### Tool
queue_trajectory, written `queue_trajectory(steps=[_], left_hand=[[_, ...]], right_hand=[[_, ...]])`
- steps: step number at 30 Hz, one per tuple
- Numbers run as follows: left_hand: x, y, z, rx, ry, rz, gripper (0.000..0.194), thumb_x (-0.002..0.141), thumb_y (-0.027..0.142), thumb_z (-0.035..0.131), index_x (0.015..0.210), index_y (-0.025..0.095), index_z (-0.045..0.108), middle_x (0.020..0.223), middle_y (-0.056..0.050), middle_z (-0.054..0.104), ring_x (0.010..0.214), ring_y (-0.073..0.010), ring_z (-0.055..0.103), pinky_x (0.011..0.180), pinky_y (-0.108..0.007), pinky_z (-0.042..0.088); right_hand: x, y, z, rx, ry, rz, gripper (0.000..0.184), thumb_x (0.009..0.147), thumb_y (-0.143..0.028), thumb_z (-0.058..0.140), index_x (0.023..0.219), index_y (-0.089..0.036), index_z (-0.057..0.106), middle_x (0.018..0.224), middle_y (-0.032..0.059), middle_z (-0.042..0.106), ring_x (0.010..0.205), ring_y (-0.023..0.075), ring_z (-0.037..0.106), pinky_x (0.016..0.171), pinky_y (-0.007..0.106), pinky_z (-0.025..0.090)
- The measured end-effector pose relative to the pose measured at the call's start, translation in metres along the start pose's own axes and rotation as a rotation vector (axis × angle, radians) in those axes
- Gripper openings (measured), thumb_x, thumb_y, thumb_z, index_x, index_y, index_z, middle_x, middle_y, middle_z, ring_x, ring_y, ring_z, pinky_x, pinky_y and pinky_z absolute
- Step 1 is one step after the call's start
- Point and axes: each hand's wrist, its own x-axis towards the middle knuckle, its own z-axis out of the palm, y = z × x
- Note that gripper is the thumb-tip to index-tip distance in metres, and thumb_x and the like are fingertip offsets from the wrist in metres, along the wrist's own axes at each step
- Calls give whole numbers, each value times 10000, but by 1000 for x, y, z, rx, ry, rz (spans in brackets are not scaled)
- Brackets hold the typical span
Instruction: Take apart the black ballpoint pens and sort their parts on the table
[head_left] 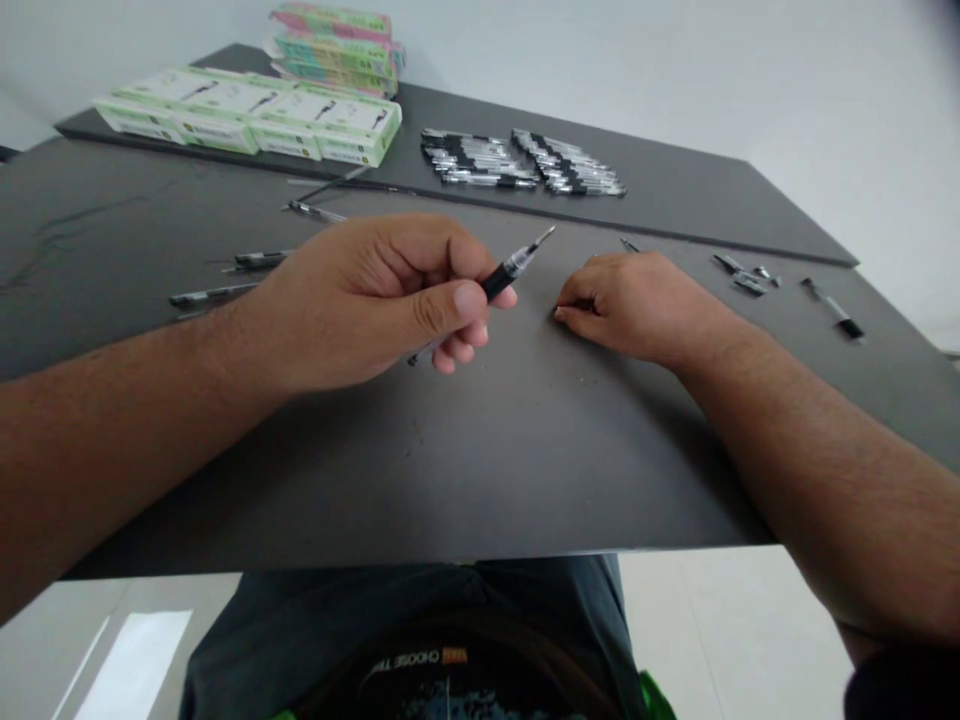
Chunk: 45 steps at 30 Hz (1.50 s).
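My left hand (405, 300) is closed around a clear-barrelled gel pen (498, 281) with a black grip. The pen is uncapped, its metal tip slanting up and to the right, and its rear end shows below my fingers. My right hand (626, 305) rests low at the table, to the right of that tip. Its thumb and forefinger are pinched together; whatever they may hold is hidden. Just behind it, the end of a dark, thin piece (628, 244) pokes out, mostly covered by the hand.
Pens (214, 295) lie left behind my left forearm. Loose pen parts (742, 275) and a short black-gripped piece (834, 310) lie at right. On the raised back board are two groups of pens (480, 160), green-white boxes (255, 115) and stacked colourful boxes (337, 50).
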Motion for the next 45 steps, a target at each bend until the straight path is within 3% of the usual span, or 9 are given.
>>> queue_trajectory(steps=[9, 17, 30, 34, 37, 39, 42, 45], left_hand=[[3, -5, -5, -78, -14, -90, 350, 1001, 509, 934, 1005, 191, 788, 820, -38, 801, 681, -185, 759, 615, -285, 664], [6, -18, -6, -230, 79, -240, 388, 998, 523, 902, 1103, 183, 746, 835, -31, 771, 712, -204, 766, 616, -316, 668], [5, -22, -7, -365, 72, -301, 385, 991, 494, 911, 1106, 170, 739, 853, -54, 769, 755, -219, 755, 628, -329, 653], [5, -23, -7, -376, 74, -308, 360, 1010, 480, 886, 1114, 171, 734, 859, -57, 766, 760, -224, 757, 626, -332, 647], [5, -22, -5, -369, 64, -311, 374, 1008, 491, 892, 1115, 171, 729, 851, -54, 767, 754, -221, 765, 618, -319, 647], [5, -22, -4, -355, 52, -315, 373, 1010, 494, 892, 1112, 175, 725, 840, -46, 766, 746, -212, 771, 606, -297, 643], [5, -22, -1, -312, 27, -316, 362, 1018, 495, 881, 1108, 185, 717, 827, -34, 770, 735, -199, 782, 594, -271, 645], [4, -22, 1, -244, -4, -310, 372, 1012, 514, 878, 1086, 193, 704, 820, -33, 788, 719, -193, 792, 590, -264, 657]], right_hand=[[4, -2, 1, -22, -33, 60, 291, 1100, -273, 650, 1193, -178, 909, 1133, 137, 877, 1075, 307, 807, 901, 385, 548], [6, -1, 2, -2, -84, 78, 321, 1122, -220, 615, 1250, -192, 908, 1205, 134, 874, 1143, 307, 818, 990, 375, 573], [6, 2, 0, 90, -109, 150, 312, 1068, -175, 656, 1245, -208, 911, 1242, 116, 888, 1178, 299, 838, 1027, 348, 594], [3, 4, 1, 144, -7, 205, 382, 1028, -180, 728, 1384, -163, 866, 1232, 144, 886, 1167, 314, 834, 1032, 378, 609], [1, -3, 1, 316, 230, 233, 401, 1019, -192, 731, 1405, -173, 841, 1158, 122, 891, 1095, 285, 832, 1020, 393, 621], [-1, -14, 0, 540, 351, 255, 340, 1026, -239, 723, 1340, -194, 845, 1069, 91, 883, 949, 244, 822, 922, 379, 640], [-2, -38, -3, 937, 355, 255, 291, 1024, -338, 735, 1267, -207, 825, 922, 34, 827, 695, 176, 735, 692, 329, 612], [-2, -58, -6, 1218, 279, 213, 311, 991, -433, 797, 1216, -219, 797, 904, 6, 790, 593, 129, 653, 531, 270, 535]])
